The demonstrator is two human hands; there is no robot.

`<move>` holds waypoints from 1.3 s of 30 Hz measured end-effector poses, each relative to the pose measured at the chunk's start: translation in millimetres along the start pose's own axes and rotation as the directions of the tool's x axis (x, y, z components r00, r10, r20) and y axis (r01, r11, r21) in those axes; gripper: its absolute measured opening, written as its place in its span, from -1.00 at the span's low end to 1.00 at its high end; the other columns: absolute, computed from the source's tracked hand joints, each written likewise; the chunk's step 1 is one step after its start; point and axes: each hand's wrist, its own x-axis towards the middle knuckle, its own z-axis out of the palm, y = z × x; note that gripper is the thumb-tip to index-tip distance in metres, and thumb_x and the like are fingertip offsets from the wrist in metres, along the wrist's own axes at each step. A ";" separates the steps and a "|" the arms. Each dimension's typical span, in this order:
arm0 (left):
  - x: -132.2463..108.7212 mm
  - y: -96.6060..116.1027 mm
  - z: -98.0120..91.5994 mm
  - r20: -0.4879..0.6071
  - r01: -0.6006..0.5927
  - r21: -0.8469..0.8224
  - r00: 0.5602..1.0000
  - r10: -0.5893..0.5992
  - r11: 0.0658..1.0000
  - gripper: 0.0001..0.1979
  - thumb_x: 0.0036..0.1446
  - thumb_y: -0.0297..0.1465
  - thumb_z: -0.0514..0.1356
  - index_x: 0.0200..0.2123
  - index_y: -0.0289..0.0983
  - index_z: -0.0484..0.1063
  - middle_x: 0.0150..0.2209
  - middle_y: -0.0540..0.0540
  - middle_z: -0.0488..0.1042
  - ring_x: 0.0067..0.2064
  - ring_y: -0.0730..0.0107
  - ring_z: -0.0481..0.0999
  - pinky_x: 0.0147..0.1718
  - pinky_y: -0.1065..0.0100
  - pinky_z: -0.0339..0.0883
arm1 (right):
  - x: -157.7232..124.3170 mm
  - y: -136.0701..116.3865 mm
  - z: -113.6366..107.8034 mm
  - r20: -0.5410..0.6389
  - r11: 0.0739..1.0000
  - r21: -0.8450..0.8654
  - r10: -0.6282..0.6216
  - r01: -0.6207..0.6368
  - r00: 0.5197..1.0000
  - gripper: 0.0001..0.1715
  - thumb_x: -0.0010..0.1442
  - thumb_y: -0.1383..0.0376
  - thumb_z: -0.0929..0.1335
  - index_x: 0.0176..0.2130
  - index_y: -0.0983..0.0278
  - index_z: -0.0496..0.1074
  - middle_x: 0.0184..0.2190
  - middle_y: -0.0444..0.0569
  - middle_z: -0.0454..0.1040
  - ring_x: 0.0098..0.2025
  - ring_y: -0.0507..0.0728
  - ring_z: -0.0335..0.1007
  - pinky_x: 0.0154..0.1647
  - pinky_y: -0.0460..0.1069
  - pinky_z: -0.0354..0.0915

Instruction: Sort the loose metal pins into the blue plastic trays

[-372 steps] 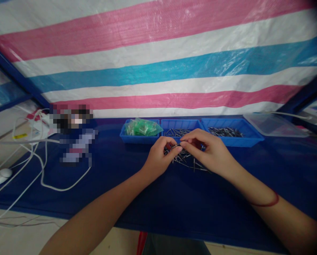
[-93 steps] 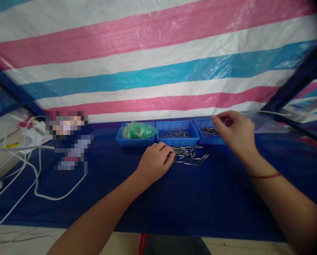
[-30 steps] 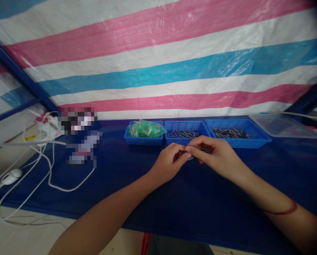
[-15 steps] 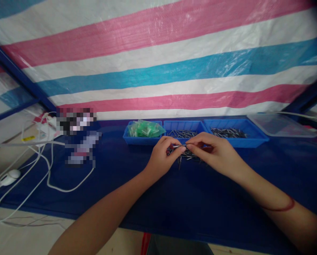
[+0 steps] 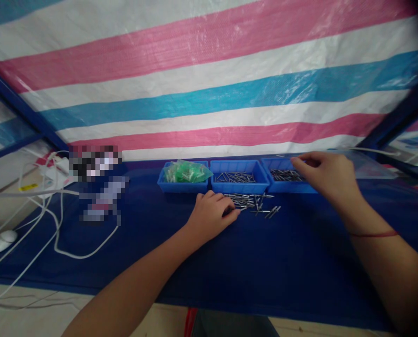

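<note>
My left hand (image 5: 211, 216) rests on the blue table cover with its fingers curled at the left edge of a loose pile of small metal pins (image 5: 254, 202). My right hand (image 5: 330, 177) hovers over the right blue tray (image 5: 285, 187), which holds metal pins, with thumb and fingers pinched together; what they pinch is too small to make out. The middle blue tray (image 5: 239, 178) also holds pins. The left blue tray (image 5: 183, 184) holds a clear bag of green parts (image 5: 186, 171).
A clear plastic lid (image 5: 370, 166) lies right of the trays. White cables (image 5: 60, 234), a white mouse (image 5: 0, 242) and a blurred-out item (image 5: 97, 187) sit at the left. A striped tarp (image 5: 209, 79) hangs behind the table.
My hands were pinched together over the pin pile. My right hand has since swung right over the right tray, and my left hand has dropped onto the table by the pile.
</note>
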 end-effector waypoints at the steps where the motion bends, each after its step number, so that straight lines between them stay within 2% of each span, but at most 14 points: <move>1: -0.6 0.9 0.2 0.016 -0.004 0.025 1.000 0.003 1.000 -0.73 0.17 -0.17 0.13 -0.37 -0.24 0.44 -0.32 -0.04 0.49 -0.22 0.28 0.37 -0.25 0.25 0.08 | 1.0 3.1 2.9 0.038 0.999 -0.031 -0.016 0.017 0.999 -0.65 0.14 0.03 0.28 -0.43 0.20 0.48 -0.55 0.03 0.42 -0.46 0.23 0.36 -0.44 0.07 0.10; 4: -2.0 2.0 0.6 0.047 -0.035 0.073 0.998 0.031 0.997 -0.72 0.14 -0.13 0.16 -0.37 -0.25 0.42 -0.30 -0.05 0.48 -0.20 0.27 0.38 -0.25 0.24 0.04 | 1.6 4.9 9.4 0.102 0.998 -0.046 -0.045 0.050 0.994 -0.64 0.11 0.02 0.31 -0.44 0.22 0.50 -0.57 0.05 0.44 -0.51 0.21 0.34 -0.48 0.05 0.08; 9: -2.7 3.2 -1.3 0.086 -0.070 0.142 0.995 0.058 0.987 -0.79 0.21 -0.25 0.11 -0.34 -0.26 0.42 -0.28 -0.07 0.46 -0.19 0.28 0.38 -0.24 0.24 0.03 | -4.7 -12.0 5.8 0.024 0.997 -0.001 -0.081 0.081 0.996 -0.61 0.20 0.07 0.24 -0.39 0.25 0.50 -0.51 0.08 0.49 -0.47 0.20 0.38 -0.44 0.04 0.12; 13: -1.8 4.9 -2.9 0.055 -0.065 0.140 0.997 0.058 0.988 -0.77 0.25 -0.27 0.06 -0.31 -0.28 0.41 -0.26 -0.09 0.47 -0.20 0.29 0.38 -0.23 0.25 0.06 | -17.3 -35.1 5.7 0.015 0.984 0.098 -0.151 0.149 0.988 -0.66 0.19 0.09 0.27 -0.41 0.23 0.49 -0.52 -0.03 0.49 -0.48 0.14 0.38 -0.45 0.00 0.16; 16: 0.4 4.9 -3.9 -0.017 -0.024 0.016 1.000 0.024 1.000 -0.76 0.29 -0.29 -0.01 -0.25 -0.27 0.39 -0.21 -0.08 0.46 -0.19 0.32 0.41 -0.24 0.29 0.11 | -31.6 -55.0 9.7 0.078 0.937 0.286 -0.231 0.201 0.970 -0.68 0.19 0.10 0.27 -0.40 0.22 0.48 -0.52 -0.09 0.48 -0.49 0.09 0.36 -0.47 -0.02 0.20; 21: 3.3 3.1 -4.1 -0.077 0.033 -0.312 0.995 -0.060 0.949 -0.79 0.30 -0.31 -0.02 -0.23 -0.27 0.36 -0.32 -0.02 0.47 -0.28 0.40 0.44 -0.28 0.38 0.21 | -52.0 -80.8 17.0 0.287 0.839 0.510 -0.375 0.191 0.882 -0.70 0.19 0.12 0.29 -0.23 0.25 0.48 -0.47 -0.07 0.48 -0.49 0.06 0.31 -0.49 -0.04 0.22; 25: 3.3 1.3 -1.1 -0.107 0.057 -0.455 0.987 -0.118 0.889 -0.80 0.27 -0.32 0.02 -0.27 -0.27 0.39 -0.33 -0.03 0.48 -0.30 0.40 0.44 -0.30 0.40 0.26 | -55.9 -84.8 22.2 0.372 0.789 0.600 -0.418 0.129 0.829 -0.71 0.22 0.13 0.27 -0.23 0.24 0.48 -0.34 -0.02 0.52 -0.37 0.10 0.38 -0.40 -0.01 0.27; 29: 4.1 -1.1 3.2 -0.168 0.076 -0.549 0.966 -0.199 0.832 -0.80 0.25 -0.32 0.05 -0.24 -0.28 0.43 -0.30 -0.07 0.49 -0.28 0.39 0.44 -0.28 0.39 0.29 | -56.4 -81.4 29.6 0.406 0.741 0.671 -0.369 0.001 0.836 -0.74 0.19 0.14 0.31 -0.21 0.23 0.46 -0.31 -0.04 0.52 -0.33 0.10 0.40 -0.33 0.00 0.31; 32: 5.4 -2.7 7.3 -0.186 0.097 -0.665 0.938 -0.291 0.740 -0.81 0.19 -0.34 0.12 -0.15 -0.27 0.41 -0.27 -0.07 0.49 -0.32 0.42 0.44 -0.33 0.41 0.30 | -58.7 -80.7 35.5 0.448 0.711 0.697 -0.326 -0.097 0.832 -0.74 0.16 0.14 0.33 -0.23 0.25 0.45 -0.35 -0.05 0.50 -0.40 0.07 0.39 -0.37 0.00 0.32; 34: 6.5 -3.3 9.2 -0.168 0.112 -0.745 0.923 -0.346 0.658 -0.77 0.16 -0.33 0.15 -0.13 -0.29 0.39 -0.30 -0.05 0.47 -0.37 0.45 0.43 -0.39 0.43 0.30 | -60.4 -82.1 37.9 0.486 0.692 0.705 -0.315 -0.154 0.815 -0.73 0.14 0.13 0.34 -0.25 0.26 0.45 -0.36 -0.05 0.50 -0.44 0.06 0.37 -0.41 -0.01 0.33; 36: 7.4 -3.1 9.4 -0.127 0.129 -0.799 0.919 -0.374 0.588 -0.79 0.14 -0.31 0.17 -0.19 -0.31 0.39 -0.35 -0.03 0.45 -0.42 0.48 0.40 -0.43 0.45 0.28 | -61.6 -84.2 38.7 0.513 0.673 0.712 -0.303 -0.201 0.803 -0.72 0.13 0.13 0.35 -0.26 0.28 0.45 -0.37 -0.04 0.49 -0.45 0.04 0.38 -0.42 -0.03 0.33; 39: 8.4 -1.8 7.3 -0.088 0.141 -0.834 0.920 -0.381 0.533 -0.81 0.14 -0.30 0.17 -0.29 -0.32 0.40 -0.41 -0.01 0.43 -0.46 0.52 0.36 -0.45 0.47 0.24 | -61.8 -86.5 38.0 0.541 0.659 0.708 -0.276 -0.253 0.794 -0.71 0.11 0.13 0.36 -0.27 0.30 0.44 -0.40 -0.06 0.49 -0.45 0.03 0.38 -0.44 -0.06 0.32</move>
